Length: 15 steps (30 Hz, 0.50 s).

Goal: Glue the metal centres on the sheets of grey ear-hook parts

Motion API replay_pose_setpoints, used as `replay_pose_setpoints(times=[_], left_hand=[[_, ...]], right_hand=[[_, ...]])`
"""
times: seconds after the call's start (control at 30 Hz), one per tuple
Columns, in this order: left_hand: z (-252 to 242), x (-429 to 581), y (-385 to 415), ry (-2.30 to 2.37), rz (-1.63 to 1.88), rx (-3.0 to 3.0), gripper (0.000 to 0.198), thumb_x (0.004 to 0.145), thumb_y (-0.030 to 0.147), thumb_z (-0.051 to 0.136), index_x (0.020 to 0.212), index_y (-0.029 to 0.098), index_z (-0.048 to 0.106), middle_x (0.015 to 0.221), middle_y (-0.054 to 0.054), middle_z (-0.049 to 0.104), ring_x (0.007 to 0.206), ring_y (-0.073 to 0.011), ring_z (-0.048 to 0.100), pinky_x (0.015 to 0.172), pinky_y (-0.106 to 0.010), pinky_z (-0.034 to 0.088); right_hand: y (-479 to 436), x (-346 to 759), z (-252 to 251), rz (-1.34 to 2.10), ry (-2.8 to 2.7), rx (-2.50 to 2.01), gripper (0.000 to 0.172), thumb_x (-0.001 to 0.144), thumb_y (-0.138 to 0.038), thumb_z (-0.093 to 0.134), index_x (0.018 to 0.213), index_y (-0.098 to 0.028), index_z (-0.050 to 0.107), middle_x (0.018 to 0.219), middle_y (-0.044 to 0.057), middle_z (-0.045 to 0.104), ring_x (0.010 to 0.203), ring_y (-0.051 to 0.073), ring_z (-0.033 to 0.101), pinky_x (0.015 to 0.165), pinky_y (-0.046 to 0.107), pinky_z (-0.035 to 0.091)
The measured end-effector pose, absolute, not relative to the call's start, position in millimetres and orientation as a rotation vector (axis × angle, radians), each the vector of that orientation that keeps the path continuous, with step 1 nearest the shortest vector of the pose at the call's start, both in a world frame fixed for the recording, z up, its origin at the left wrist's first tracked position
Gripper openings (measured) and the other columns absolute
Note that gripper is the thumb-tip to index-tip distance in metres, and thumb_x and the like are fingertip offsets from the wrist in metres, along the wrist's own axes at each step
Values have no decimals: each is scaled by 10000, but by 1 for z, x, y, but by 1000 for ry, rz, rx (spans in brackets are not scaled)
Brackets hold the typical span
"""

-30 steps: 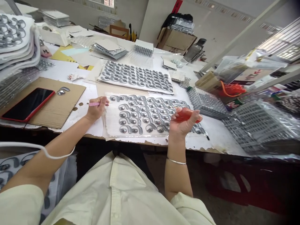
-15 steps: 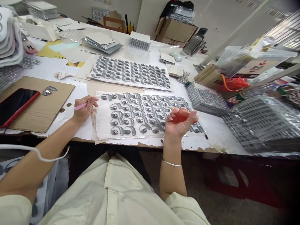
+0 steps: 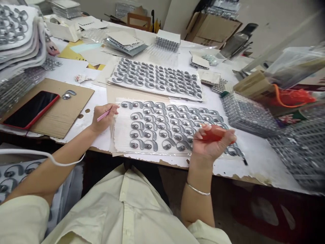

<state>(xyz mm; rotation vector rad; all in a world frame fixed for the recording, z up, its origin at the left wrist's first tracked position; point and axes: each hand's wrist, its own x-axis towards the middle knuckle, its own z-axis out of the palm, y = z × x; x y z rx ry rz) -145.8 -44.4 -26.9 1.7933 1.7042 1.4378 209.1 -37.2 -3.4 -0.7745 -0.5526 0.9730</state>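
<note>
A white ribbed sheet (image 3: 122,135) on the table carries rows of grey, curved, hook-shaped pieces, each with a shiny round stud. By its upper left corner, my left hand (image 3: 103,117) is closed in a pinch on a slim pink stick-like tool (image 3: 103,116). My right hand (image 3: 207,145) hovers palm up over the sheet's right part, its fingers curled round a red translucent thing (image 3: 215,133) that looks like a small soft bottle. This hand hides some of the pieces. A thin black tip (image 3: 245,162) shows at the sheet's lower right corner.
Behind lies a second filled sheet (image 3: 157,79). On cardboard (image 3: 76,113) at left are a red-cased phone (image 3: 31,110) and one loose grey piece (image 3: 68,94). Stacked clear trays (image 3: 251,113) crowd the right, and layered sheets (image 3: 22,44) the far left.
The camera view has turned left, so the table and both hands appear farther right. Both hands keep their holds and stay over about the same parts of the sheet.
</note>
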Motion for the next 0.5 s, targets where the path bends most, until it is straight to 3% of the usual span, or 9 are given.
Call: replay_pose_setpoints(times=[0.2,0.37,0.5], left_hand=[[-26,-143,-48,1593,1423,2027,396,944,449,412,976,137,653,815,-49,705,628,-108,655,573,-190,488],[-29,-141,-51,1614,1363,2191,336,962,398,405,1025,117,579,787,-44,672,614,-112,634,572,-202,487],[-27,-135,-52,1289,1323,2416,249,955,330,456,1015,115,565,796,-34,663,644,-101,637,597,-188,525]], right_hand=[[-36,199,3,926,-607,-816,459,601,-595,717,609,-182,518,569,-42,531,469,87,499,336,166,286],[-33,175,19,881,-747,-807,443,701,-564,661,568,-176,494,540,-52,484,498,105,565,337,178,318],[-29,146,25,948,-891,-824,377,702,-552,670,721,-189,569,612,-44,527,505,111,588,333,191,376]])
